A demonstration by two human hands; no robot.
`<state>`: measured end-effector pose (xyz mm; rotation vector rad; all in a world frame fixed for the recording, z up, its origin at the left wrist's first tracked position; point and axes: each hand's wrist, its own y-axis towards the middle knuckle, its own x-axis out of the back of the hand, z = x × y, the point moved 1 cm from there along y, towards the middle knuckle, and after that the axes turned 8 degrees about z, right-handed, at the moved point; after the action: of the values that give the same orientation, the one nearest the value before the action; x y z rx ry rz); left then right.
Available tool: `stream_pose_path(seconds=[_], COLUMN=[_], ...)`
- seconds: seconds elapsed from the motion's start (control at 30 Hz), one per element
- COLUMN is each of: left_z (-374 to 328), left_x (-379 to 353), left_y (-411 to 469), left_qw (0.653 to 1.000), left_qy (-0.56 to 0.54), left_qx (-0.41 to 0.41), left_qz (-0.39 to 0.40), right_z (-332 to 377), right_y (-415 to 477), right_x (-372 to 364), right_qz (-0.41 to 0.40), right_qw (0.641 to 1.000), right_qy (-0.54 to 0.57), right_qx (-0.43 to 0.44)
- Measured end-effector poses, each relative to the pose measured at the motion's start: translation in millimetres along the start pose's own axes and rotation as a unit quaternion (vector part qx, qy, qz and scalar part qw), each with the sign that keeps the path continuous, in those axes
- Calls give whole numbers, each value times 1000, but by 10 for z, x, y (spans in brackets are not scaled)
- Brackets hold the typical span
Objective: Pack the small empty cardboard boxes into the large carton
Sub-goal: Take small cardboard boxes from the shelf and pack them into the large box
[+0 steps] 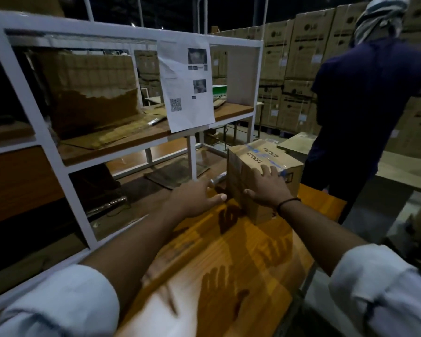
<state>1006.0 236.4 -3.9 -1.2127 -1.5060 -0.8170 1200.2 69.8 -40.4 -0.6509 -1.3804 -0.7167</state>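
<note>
- The white rack (46, 139) is the biggest thing near you. It stands on your left, with a paper sheet (187, 86) hanging on its front. Tall stacked cartons (299, 57) fill the back, and a person in a dark blue shirt (365, 93) stands on your right.
- The table (229, 251) is orange wood and runs out in front of you. It looks smooth, so I think a box will slide on it easily.
- The cardboard box (250, 161) sits at the far end of the table, near the right edge. Blue tape and printed numbers show on its top. I cannot tell if it is one of the small boxes or the big carton.
- If it is empty, it should feel light. The walls are stiff but can dent, so do not squeeze hard. Hold it by two sides that face each other, low down, with flat palms.
- Your right hand (267, 188) lies flat on the near top edge of the box. The fingers are spread wide and the thumb is on the side wall. It presses and does not grab.
- Your left hand (192, 198) is held flat with straight fingers and holds nothing. Its thumb is just beside the box's left side. I cannot tell if it touches.
</note>
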Motion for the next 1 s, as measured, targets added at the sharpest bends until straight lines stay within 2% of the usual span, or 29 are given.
stream_pose_path(seconds=[0.2, 0.33, 0.47, 0.57, 0.7, 0.77, 0.83, 0.9, 1.0], left_z=[-31, -115, -218, -298, -353, -347, -365, -419, -494], left_x=[-191, -301, -332, -329, -370, -454, -568, -701, -954], left_y=[294, 423, 619, 751, 812, 806, 759, 646, 364], left_qw=[996, 993, 986, 980, 968, 964, 955, 938, 895], left_qy=[-62, -95, -120, -90, -67, -110, -195, -266, -367], left_qx=[1, 7, 6, 39, 128, 142, 110, 83, 90], left_qz=[-68, -75, -117, -176, -207, -198, -195, -209, -237], right_z=[-192, -343, -549, -801, -1222, -1342, -1388, -1382, -1291], right_y=[420, 377, 189, -24, -198, -206, -192, -179, -166], right_x=[-163, -372, -512, -629, -737, -766, -760, -759, -802], right_qz=[16, -86, -134, -166, -212, -210, -199, -183, -153], right_qw=[998, 995, 986, 971, 926, 898, 873, 865, 867], right_qy=[50, 48, 69, 126, 256, 348, 418, 440, 433], right_qx=[-18, 18, 67, 120, 176, 171, 152, 155, 196])
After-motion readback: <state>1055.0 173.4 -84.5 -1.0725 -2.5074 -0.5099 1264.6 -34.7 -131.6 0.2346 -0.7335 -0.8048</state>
